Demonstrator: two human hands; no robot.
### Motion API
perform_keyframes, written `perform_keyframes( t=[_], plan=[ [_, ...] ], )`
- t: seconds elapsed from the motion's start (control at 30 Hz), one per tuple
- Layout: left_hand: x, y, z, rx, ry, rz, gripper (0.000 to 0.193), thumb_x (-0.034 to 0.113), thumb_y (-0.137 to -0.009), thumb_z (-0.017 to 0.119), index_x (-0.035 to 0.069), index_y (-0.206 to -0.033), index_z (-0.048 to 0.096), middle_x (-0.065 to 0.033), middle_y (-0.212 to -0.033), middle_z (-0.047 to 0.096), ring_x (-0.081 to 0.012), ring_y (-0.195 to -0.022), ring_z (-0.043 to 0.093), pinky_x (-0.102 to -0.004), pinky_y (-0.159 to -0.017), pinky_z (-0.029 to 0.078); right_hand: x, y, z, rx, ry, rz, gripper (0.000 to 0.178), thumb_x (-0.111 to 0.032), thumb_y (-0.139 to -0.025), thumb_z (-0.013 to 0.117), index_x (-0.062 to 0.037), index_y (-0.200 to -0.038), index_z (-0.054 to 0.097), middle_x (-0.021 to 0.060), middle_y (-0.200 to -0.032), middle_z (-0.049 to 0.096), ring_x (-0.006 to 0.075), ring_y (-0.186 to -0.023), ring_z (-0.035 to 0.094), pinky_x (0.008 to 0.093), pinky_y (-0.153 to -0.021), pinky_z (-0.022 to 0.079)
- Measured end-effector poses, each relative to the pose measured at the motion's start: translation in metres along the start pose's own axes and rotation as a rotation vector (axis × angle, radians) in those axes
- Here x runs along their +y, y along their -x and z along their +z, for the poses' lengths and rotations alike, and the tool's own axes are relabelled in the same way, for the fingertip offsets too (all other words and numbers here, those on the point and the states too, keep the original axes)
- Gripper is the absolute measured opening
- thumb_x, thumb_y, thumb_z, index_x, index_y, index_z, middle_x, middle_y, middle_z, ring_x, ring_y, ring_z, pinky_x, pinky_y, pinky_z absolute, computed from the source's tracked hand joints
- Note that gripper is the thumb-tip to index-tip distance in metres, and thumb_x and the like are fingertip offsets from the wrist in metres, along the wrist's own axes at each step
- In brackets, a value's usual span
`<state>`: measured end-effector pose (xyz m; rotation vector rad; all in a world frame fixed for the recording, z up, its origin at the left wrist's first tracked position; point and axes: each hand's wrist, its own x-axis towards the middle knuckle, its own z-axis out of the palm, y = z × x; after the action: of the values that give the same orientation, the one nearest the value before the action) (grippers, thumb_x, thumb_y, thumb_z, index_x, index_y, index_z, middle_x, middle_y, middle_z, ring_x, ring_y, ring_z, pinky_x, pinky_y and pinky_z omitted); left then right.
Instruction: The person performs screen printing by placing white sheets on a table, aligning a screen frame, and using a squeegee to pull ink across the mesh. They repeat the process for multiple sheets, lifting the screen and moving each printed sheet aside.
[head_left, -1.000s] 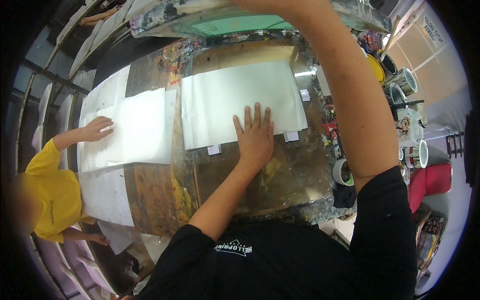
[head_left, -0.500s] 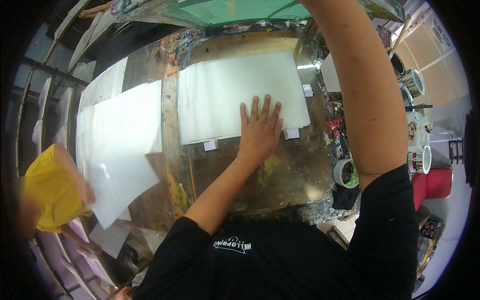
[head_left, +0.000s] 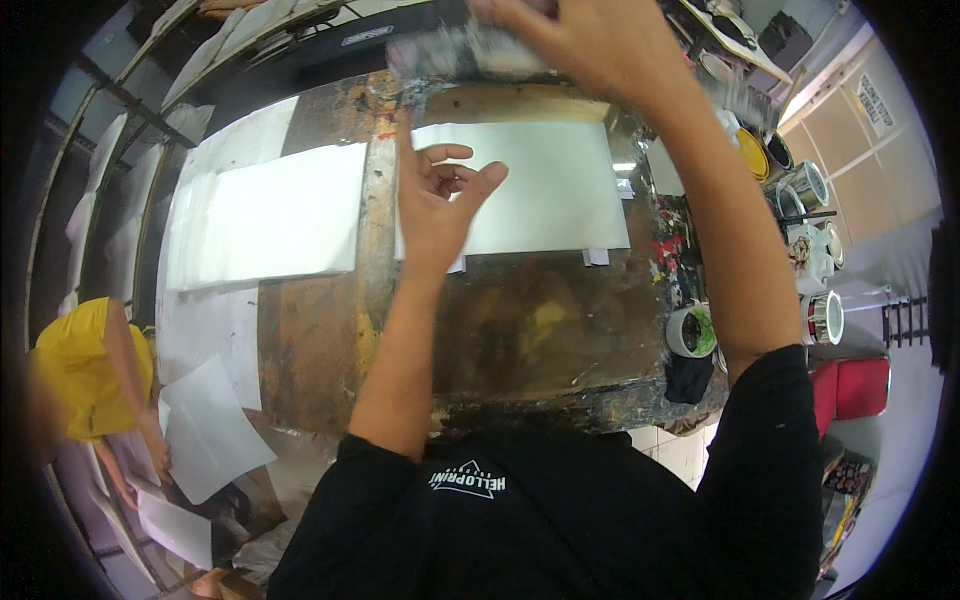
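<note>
My left hand (head_left: 440, 200) is raised over the left edge of the white sheets (head_left: 555, 190) on the work table. Its index finger points away from me, the other fingers curl loosely, and the thumb sticks out; nothing is between them. My right hand (head_left: 600, 55) is at the far side, beside a paint-stained frame (head_left: 470, 52) that is smeared by motion. Its fingers are partly cut off by the upper edge, so I cannot tell whether it grips the frame. Small white tabs (head_left: 596, 257) lie along the edges of the sheets.
A stack of white sheets (head_left: 270, 215) lies at the left of the stained table (head_left: 520, 340). A co-worker in a yellow shirt (head_left: 85, 370) handles a loose sheet (head_left: 215, 430) by the racks. A tape roll (head_left: 690, 331) and black cloth (head_left: 690, 380) sit at the right edge, near several cans (head_left: 823, 318).
My left hand has lifted off the sheets and moved left. My right hand has come into view at the far side. The frame's green mesh no longer shows. The co-worker's sheet has moved nearer the racks.
</note>
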<state>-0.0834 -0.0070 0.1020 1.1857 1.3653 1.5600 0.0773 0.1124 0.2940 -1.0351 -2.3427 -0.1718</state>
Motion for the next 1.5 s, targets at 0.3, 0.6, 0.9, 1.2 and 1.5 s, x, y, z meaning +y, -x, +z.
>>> perform_keyframes(
  t=[0.3,0.6,0.9,1.2,1.5],
  plan=[
    [-0.047,0.084,-0.04,-0.007,-0.763,0.051,0.114,0.059,-0.057,0.099,-0.003,-0.145,0.06,-0.0083,-0.105,0.059,-0.0266,-0.098,0.059,-0.0436,-0.092,0.05,-0.022,0.194,0.1,-0.478,0.005,0.055,0.038,-0.01,-0.08,0.074,-0.0133,-0.117,0.069,0.0098,-0.113,0.068,0.0341,-0.106,0.063,0.0497,-0.087,0.048],
    [-0.086,0.091,-0.048,-0.025,-0.992,0.136,0.115,0.068,-0.052,0.095,0.001,-0.141,0.066,-0.0073,-0.1,0.053,-0.0261,-0.098,0.051,-0.0416,-0.091,0.043,-0.009,0.201,0.165,-0.374,0.057,0.143,0.036,-0.016,-0.083,0.076,-0.0171,-0.117,0.066,0.0057,-0.11,0.07,0.0292,-0.106,0.066,0.0543,-0.092,0.041],
    [-0.082,0.089,-0.05,0.0,-0.934,0.245,0.123,0.07,-0.056,0.092,0.0,-0.151,0.057,-0.007,-0.091,0.057,-0.0245,-0.086,0.051,-0.0401,-0.086,0.039,0.123,0.008,0.24,-0.55,0.013,0.121,0.038,-0.027,-0.092,0.066,-0.0161,-0.128,0.065,0.01,-0.12,0.073,0.0333,-0.115,0.069,0.0638,-0.096,0.047],
    [-0.08,0.095,-0.049,-0.029,-0.893,0.177,0.118,0.062,-0.065,0.091,-0.003,-0.155,0.049,-0.0089,-0.086,0.065,-0.025,-0.08,0.054,-0.0393,-0.086,0.039,0.09,0.071,0.234,-0.297,0.161,0.065,0.023,-0.027,-0.091,0.07,-0.0155,-0.11,0.065,0.0086,-0.104,0.07,0.0328,-0.103,0.069,0.0565,-0.084,0.049],
    [-0.048,0.087,-0.034,0.095,-0.48,0.187,0.103,0.052,-0.076,0.092,-0.007,-0.15,0.053,-0.0137,-0.098,0.071,-0.0277,-0.086,0.063,-0.0412,-0.096,0.045,-0.034,0.185,0.081,-0.417,0.054,0.092,0.042,-0.041,-0.091,0.074,-0.0047,-0.108,0.062,0.0147,-0.1,0.065,0.0358,-0.096,0.066,0.0515,-0.081,0.049]
  ],
)
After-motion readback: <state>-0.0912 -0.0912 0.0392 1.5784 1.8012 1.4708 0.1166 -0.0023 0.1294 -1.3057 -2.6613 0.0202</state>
